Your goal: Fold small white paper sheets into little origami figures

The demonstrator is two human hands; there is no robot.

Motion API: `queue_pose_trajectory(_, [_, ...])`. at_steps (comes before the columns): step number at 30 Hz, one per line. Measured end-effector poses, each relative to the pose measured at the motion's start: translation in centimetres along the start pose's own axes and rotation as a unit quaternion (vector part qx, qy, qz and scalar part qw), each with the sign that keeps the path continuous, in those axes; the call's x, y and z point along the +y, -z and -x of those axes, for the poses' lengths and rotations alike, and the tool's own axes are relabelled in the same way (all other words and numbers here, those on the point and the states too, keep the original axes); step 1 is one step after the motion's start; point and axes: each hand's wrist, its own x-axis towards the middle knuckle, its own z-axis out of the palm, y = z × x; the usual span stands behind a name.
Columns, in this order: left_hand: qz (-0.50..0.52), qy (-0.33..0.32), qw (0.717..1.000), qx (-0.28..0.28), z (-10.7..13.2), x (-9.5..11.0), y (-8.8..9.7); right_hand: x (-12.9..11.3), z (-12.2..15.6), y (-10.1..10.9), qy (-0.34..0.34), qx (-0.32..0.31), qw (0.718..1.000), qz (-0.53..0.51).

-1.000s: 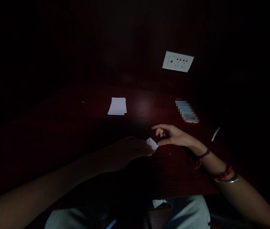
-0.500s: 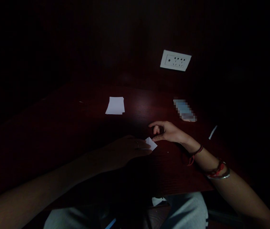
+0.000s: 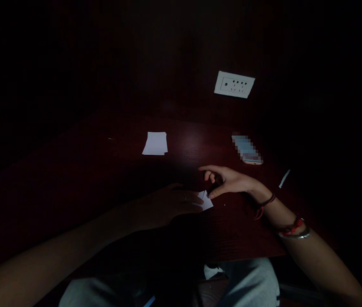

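One dark reddish wooden surface (image 3: 104,179) fills the middle of the view, dimly lit. Two hands meet near its front edge. The left hand (image 3: 164,204) lies palm down and flat, its fingers spread over one small white paper piece (image 3: 207,201). The right hand (image 3: 228,181) is loosely open, forefinger out, other fingers curled, thumb tip touching the piece's right edge. One white socket plate (image 3: 234,84) sits on the wall behind. One white paper stack (image 3: 155,143) lies farther back, and one phone (image 3: 246,149) lies to its right. The small piece looks folded, with a crease and a pointed corner showing, the rest hidden under the left fingers. One thin white strip (image 3: 284,178) lies at the far right.
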Motion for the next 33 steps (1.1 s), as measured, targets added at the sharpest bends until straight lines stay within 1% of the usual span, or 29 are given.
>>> queue_pose_trajectory(3, [0.001,0.0,1.0,0.015,-0.3,0.1,0.0,0.0,0.0,0.0,0.015,0.014,0.997,0.075])
queue_pose_trajectory(5, [0.002,0.001,1.0,0.014,-0.4,0.1,-0.1,0.2,-0.2,-0.1,0.01,0.023,0.996,0.081])
queue_pose_trajectory(10, [-0.002,-0.009,1.0,0.02,-0.5,-0.1,-0.5,0.7,-0.6,-0.3,-0.004,0.041,0.999,0.033])
queue_pose_trajectory(13, [-0.014,-0.015,0.999,0.027,-0.3,-0.4,-0.6,0.6,-0.6,-0.2,-0.011,0.061,0.998,0.003])
queue_pose_trajectory(18, [-0.07,-0.035,0.996,0.042,-0.1,-1.0,-0.3,-0.1,-0.4,-0.1,-0.002,0.051,0.998,-0.035])
queue_pose_trajectory(20, [-0.091,-0.037,0.994,0.052,-0.1,-1.1,0.0,-0.4,-0.4,-0.3,0.014,0.052,0.999,-0.005])
queue_pose_trajectory(24, [-0.115,-0.033,0.992,0.049,-0.2,-1.4,0.3,-1.2,-0.3,-0.7,0.058,0.047,0.992,0.105])
queue_pose_trajectory(26, [-0.131,-0.028,0.989,0.059,-0.1,-1.6,0.4,-1.5,-0.2,-1.0,0.048,0.039,0.99,0.128])
queue_pose_trajectory(28, [-0.151,-0.019,0.985,0.08,0.0,-1.7,0.4,-1.8,-0.1,-1.1,0.021,0.039,0.99,0.132])
queue_pose_trajectory(30, [-0.174,0.002,0.98,0.099,-0.1,-1.6,0.3,-2.1,0.0,-1.3,-0.007,0.054,0.989,0.137])
queue_pose_trajectory(33, [-0.192,0.047,0.974,0.114,-0.4,-0.7,0.2,-2.4,0.0,-1.5,-0.047,0.088,0.983,0.153])
